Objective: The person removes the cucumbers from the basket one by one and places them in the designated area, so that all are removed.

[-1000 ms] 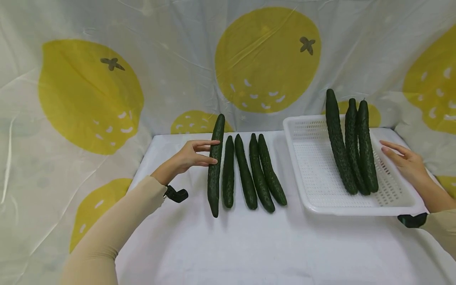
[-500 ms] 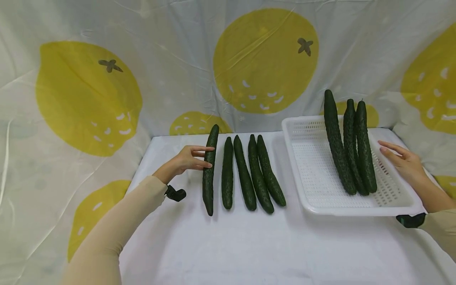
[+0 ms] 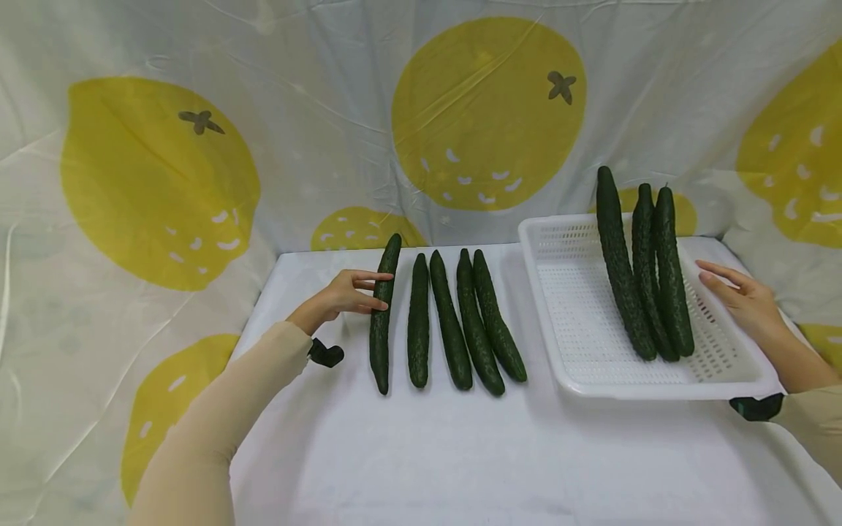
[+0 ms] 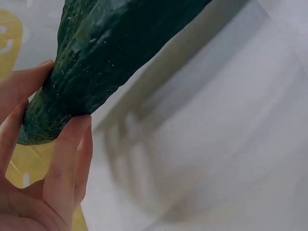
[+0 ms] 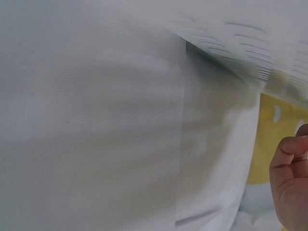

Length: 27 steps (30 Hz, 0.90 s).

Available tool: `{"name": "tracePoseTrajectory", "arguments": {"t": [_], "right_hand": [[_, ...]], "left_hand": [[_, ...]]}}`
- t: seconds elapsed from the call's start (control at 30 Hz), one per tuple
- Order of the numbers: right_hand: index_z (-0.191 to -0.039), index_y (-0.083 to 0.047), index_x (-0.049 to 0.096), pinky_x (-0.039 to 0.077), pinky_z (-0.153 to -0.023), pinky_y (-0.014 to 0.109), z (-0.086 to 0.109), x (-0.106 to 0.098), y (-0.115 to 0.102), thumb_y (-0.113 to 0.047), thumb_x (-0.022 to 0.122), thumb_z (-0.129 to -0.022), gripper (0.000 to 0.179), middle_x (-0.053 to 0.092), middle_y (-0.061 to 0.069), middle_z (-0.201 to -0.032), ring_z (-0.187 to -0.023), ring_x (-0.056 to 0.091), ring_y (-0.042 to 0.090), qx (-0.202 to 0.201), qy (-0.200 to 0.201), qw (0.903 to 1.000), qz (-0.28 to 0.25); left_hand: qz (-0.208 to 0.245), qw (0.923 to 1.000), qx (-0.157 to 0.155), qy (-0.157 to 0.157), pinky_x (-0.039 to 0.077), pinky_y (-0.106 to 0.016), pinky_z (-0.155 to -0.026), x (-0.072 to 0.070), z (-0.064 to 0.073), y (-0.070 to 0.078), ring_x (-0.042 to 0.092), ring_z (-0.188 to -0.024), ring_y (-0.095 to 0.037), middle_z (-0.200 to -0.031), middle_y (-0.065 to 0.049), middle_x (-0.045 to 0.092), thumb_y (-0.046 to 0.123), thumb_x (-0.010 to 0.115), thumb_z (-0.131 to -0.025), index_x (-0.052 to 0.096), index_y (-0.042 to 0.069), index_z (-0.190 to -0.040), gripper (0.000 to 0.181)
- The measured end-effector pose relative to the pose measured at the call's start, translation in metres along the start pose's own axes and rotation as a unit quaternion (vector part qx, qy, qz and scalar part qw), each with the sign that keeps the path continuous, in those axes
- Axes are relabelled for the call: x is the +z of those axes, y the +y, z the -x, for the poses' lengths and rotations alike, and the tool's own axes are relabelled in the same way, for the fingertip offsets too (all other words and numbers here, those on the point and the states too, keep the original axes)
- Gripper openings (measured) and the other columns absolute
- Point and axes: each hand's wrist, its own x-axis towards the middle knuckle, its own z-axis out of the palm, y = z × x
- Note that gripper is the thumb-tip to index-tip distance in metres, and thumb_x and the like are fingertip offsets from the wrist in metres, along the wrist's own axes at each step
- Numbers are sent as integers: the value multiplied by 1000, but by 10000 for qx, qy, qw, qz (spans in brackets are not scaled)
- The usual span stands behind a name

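My left hand (image 3: 346, 294) pinches a long dark green cucumber (image 3: 382, 329) between thumb and fingers, at the left end of a row. In the left wrist view the fingertips press both sides of this cucumber (image 4: 91, 62), and its shadow falls on the white cloth. Several other cucumbers (image 3: 449, 321) lie side by side to its right. At the right, my right hand (image 3: 750, 303) is beside the right rim of a white plastic basket (image 3: 559, 321), fingers loosely extended. In the right wrist view only part of the right hand (image 5: 292, 180) shows, below the slotted basket wall (image 5: 250, 43).
Three cucumbers (image 3: 645, 285) lean together inside the basket, their tops rising above its far rim. A white cloth (image 3: 460, 460) covers the table. Behind stands a curtain (image 3: 316, 109) printed with large yellow lemons.
My left hand has carried its cucumber slightly left and lowered it, widening the gap to the row. The right hand and basket have stayed about where they were.
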Motion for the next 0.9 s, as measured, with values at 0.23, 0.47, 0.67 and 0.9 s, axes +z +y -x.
{"name": "tracePoseTrajectory", "arguments": {"t": [0.23,0.47,0.67,0.9], "right_hand": [[-139,-48,56,45,-63,6,0,-1,0,-34,59,-102,40,48,-32,-118,-86,45,-14,1,-56,9998,-191],[-139,-47,57,44,-62,6,0,0,0,-33,60,-102,40,47,-31,-116,-85,45,-13,-33,-2,9998,-197],[-140,-47,56,44,-62,7,0,0,1,-33,59,-102,40,45,-27,-124,-85,45,-12,-7,-44,9998,-171],[-142,-46,54,43,-64,5,0,-1,1,-34,58,-103,41,44,-27,-128,-90,41,-10,-28,-79,9999,-63]], "left_hand": [[-152,9998,95,-37,57,-39,-89,-1,-10,-9,38,-139,-34,-152,-22,37,4,83,-82,57,16,-144,68],[-311,9994,180,19,56,-39,-91,-1,-16,-14,40,-138,-33,-151,-22,40,6,83,-82,57,17,-144,68],[-342,9991,246,65,56,-38,-91,-1,-22,-23,44,-135,-33,-148,-22,44,10,84,-82,58,18,-144,67],[-358,9989,259,155,55,-38,-93,2,-26,-27,45,-135,-32,-147,-22,46,13,85,-82,60,19,-142,65]]}}
